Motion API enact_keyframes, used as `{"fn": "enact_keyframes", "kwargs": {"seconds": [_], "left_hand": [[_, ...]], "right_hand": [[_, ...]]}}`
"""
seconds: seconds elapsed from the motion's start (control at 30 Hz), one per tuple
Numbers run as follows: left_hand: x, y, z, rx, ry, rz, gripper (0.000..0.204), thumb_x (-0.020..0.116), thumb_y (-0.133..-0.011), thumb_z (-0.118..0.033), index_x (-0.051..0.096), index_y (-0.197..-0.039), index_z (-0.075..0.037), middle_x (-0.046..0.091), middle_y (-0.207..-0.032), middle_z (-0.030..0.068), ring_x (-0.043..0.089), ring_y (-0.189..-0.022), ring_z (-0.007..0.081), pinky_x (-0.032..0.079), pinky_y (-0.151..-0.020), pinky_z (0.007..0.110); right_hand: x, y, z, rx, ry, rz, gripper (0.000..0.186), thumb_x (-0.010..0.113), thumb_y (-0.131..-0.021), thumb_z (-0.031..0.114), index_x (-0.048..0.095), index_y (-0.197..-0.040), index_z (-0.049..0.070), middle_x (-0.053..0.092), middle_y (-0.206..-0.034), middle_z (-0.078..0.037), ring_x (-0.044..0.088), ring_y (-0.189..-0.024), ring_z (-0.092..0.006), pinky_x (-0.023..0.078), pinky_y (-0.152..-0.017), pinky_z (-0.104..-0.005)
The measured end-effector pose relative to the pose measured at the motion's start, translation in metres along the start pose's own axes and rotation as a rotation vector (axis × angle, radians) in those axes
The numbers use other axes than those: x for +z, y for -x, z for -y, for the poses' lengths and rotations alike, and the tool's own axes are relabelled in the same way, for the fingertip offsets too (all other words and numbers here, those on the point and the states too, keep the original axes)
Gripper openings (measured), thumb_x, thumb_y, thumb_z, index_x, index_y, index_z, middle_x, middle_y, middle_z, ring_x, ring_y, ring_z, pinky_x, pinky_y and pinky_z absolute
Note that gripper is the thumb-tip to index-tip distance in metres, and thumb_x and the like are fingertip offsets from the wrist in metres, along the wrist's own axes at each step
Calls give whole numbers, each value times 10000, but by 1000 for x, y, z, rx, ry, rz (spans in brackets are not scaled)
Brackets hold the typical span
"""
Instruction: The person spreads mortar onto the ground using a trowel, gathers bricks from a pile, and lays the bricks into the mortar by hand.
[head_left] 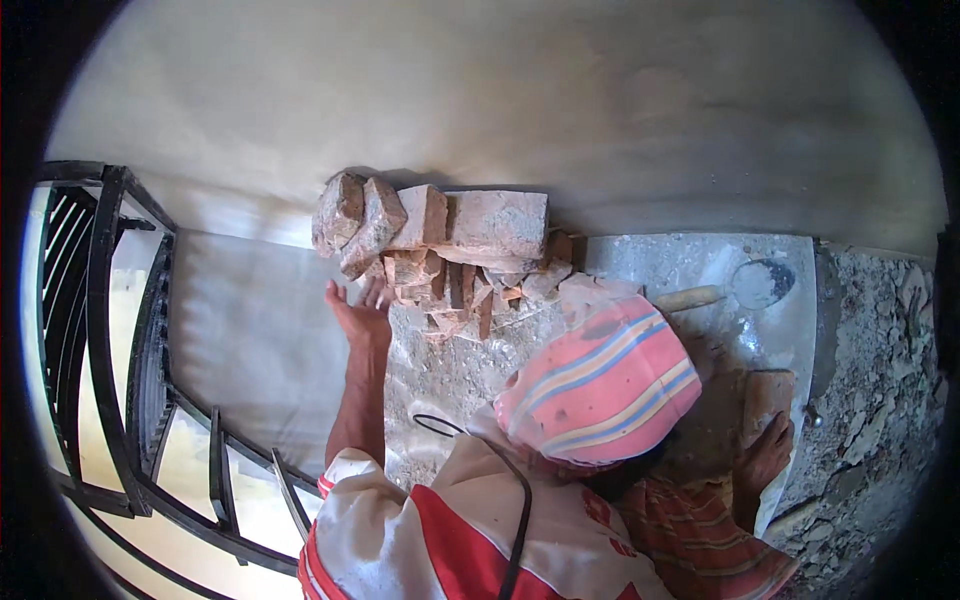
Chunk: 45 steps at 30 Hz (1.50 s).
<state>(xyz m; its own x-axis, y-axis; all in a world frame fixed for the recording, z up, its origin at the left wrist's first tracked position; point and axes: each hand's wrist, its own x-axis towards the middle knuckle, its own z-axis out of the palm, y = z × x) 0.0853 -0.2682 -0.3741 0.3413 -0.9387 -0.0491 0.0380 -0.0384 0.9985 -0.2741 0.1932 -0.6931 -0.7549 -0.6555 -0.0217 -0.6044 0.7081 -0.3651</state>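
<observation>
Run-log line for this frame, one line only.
own hands: not in view | co-worker hand: open, at brick pile | trowel: lying on grey floor | railing: left side

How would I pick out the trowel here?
Start at the plastered wall and find the pile of broken red bricks at its foot. Right of the pile, on the pale grey slab, lies the trowel: the only thing with a wooden handle and a rounded, mortar-caked blade.
</observation>
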Motion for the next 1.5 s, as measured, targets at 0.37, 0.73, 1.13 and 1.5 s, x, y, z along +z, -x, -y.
{"fn": "enact_keyframes", "kwargs": {"seconds": [0.37, 0.73, 1.13, 1.5], "left_hand": [[14, -10, 7, -22, 199, 32, 767, 410, -910, -640, 337, -1360, -24, 403, -1370, 242, 457, -1248, 393, 413, -1023, 516], [-28, -15, 73, -30, -365, -206, 429, 588, -887, -365, 519, -1184, -63, 549, -984, 121, 591, -883, 211, 540, -708, 389], [8, -12, -53, 1038, -772, 45, 1002, 714, -768, -477, 164, -1507, -82, 243, -1508, 244, 258, -1398, 390, 284, -1092, 538], [50, -31, -47, 1461, -1592, 175, 1071, 867, -545, -239, 286, -1417, -19, 356, -1386, 240, 348, -1296, 428, 277, -1091, 548]], "right_hand": [[-14, 0, 6, -14, -19, 68, 933, 539, -829, 645, 289, -1456, 1, 350, -1395, -343, 419, -1207, -517, 370, -948, -577], [-10, 1, 3, 24, -65, 115, 1056, 492, -777, 778, 307, -1441, -22, 356, -1383, -355, 383, -1248, -512, 357, -986, -556], [0, -3, -1, 131, 153, 171, 670, 634, -886, 288, 318, -1424, 46, 412, -1388, -249, 466, -1212, -444, 424, -938, -515], [45, 5, -43, 338, 132, 223, 542, 476, -979, 334, 264, -1461, 208, 428, -1417, -183, 463, -1250, -376, 416, -959, -463]]}}
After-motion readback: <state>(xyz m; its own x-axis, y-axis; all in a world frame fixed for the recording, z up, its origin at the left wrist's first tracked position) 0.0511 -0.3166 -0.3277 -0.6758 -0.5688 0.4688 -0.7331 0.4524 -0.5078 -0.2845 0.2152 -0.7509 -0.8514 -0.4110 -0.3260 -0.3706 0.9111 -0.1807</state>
